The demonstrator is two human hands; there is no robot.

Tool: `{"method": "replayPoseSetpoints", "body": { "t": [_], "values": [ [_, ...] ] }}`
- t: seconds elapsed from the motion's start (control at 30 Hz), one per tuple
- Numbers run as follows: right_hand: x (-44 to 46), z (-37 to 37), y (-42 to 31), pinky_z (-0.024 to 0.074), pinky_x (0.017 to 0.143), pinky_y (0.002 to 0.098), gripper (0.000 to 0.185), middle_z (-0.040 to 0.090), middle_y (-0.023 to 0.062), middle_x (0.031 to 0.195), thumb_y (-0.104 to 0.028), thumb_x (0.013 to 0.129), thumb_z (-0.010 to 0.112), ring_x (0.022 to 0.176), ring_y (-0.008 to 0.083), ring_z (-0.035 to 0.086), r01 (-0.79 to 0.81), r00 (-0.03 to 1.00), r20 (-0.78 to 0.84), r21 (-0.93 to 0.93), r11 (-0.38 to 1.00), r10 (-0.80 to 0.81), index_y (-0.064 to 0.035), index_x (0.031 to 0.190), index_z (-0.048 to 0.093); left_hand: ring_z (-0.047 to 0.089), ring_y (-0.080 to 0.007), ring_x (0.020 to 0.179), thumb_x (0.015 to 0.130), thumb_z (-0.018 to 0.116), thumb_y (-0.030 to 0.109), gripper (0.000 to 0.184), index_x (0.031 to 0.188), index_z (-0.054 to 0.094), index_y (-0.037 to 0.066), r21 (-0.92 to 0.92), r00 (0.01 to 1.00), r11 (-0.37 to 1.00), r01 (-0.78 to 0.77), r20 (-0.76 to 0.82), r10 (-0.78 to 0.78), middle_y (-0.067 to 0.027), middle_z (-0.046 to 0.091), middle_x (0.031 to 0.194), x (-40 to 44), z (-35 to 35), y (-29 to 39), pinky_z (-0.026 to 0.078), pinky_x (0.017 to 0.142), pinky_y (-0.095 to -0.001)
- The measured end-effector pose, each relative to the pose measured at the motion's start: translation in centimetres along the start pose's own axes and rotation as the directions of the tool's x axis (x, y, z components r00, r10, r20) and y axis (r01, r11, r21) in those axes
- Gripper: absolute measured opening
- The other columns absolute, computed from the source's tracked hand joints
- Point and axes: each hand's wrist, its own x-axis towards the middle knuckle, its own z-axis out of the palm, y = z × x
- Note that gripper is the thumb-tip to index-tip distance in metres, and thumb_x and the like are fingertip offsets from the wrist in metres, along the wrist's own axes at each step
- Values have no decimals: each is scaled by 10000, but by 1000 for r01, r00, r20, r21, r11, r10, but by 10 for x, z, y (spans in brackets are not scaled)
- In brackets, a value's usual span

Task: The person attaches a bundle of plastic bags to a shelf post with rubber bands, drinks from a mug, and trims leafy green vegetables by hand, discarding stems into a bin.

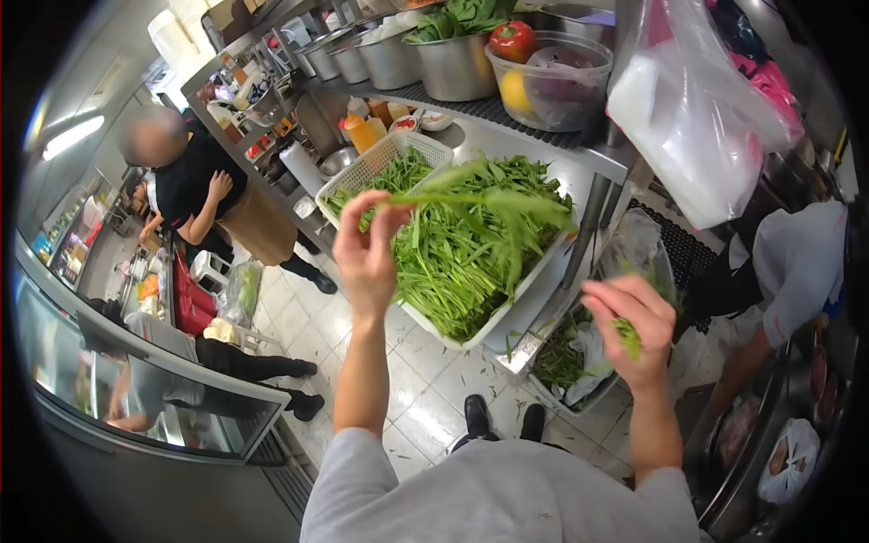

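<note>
My left hand point(369, 258) is raised over the near side of a white basket point(444, 338), its fingers pinched on a long leafy green stalk point(507, 201). The stalk stretches to the right and is blurred by motion. Cut leafy greens point(453, 262) are heaped in the basket. My right hand point(644, 337) is to the right of the basket, fingers curled around a small bunch of green stems point(625, 337). Below and left of that hand stands a bin point(572, 412) holding green scraps point(554, 364) and plastic.
A second white basket point(330, 201) of greens sits behind. Steel pots point(460, 72) and a clear tub point(579, 86) with a red pepper point(513, 41) line the shelf. A plastic bag point(679, 136) hangs at right. Co-workers point(208, 172) stand left; another person's sleeve point(797, 262) is at right.
</note>
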Motion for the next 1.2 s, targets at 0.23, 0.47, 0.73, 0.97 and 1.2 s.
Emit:
{"method": "replayPoseSetpoints", "body": {
  "t": [0.23, 0.47, 0.73, 0.97, 1.2],
  "values": [
    [28, 45, -5, 515, 611, 369, 178, 664, 90, 890, -69, 794, 722, 747, 285, 659, 42, 956, 294, -87, 995, -14, -29, 964, 690, 641, -200, 1025, 904, 559, -91, 241, 1137, 547, -31, -77, 955, 995, 68, 293, -43, -164, 565, 1191, -75, 39, 12, 576, 847, -276],
    [-43, 40, 22, 506, 624, 389, 146, 648, 108, 823, -115, 790, 744, 731, 328, 637, -130, 835, 525, -101, 986, 164, -46, 912, 702, 632, -233, 920, 824, 669, 31, 273, 1094, 638, 59, 445, 739, 809, -385, 673, -18, -70, 624, 1021, -115, 43, 2, 531, 786, -322],
    [-117, 11, 31, 512, 649, 425, 238, 629, 86, 856, -178, 716, 777, 745, 323, 640, -200, 692, 645, -262, 944, 326, -65, 903, 683, 597, -227, 753, 851, 656, 209, 128, 900, 620, 96, 372, 557, 804, -464, 828, -63, -41, 545, 803, -172, 70, -25, 504, 654, -353],
    [-198, -12, 32, 481, 555, 393, 148, 592, 93, 727, -124, 679, 736, 634, 309, 602, -294, 769, 520, -230, 928, 372, -55, 790, 667, 611, -274, 716, 826, 614, 180, 121, 809, 573, 67, 247, 508, 937, -247, 856, -92, -72, 529, 781, -241, 99, -46, 507, 608, -393],
    [-234, -34, 26, 484, 586, 355, 176, 613, 114, 773, -7, 709, 716, 663, 282, 609, -268, 895, 296, -239, 933, 333, -2, 878, 669, 619, -334, 728, 829, 594, 177, 115, 818, 601, 63, 301, 456, 928, 218, 810, -369, -98, 602, 841, -266, 131, -61, 504, 632, -441]
  ]
}}
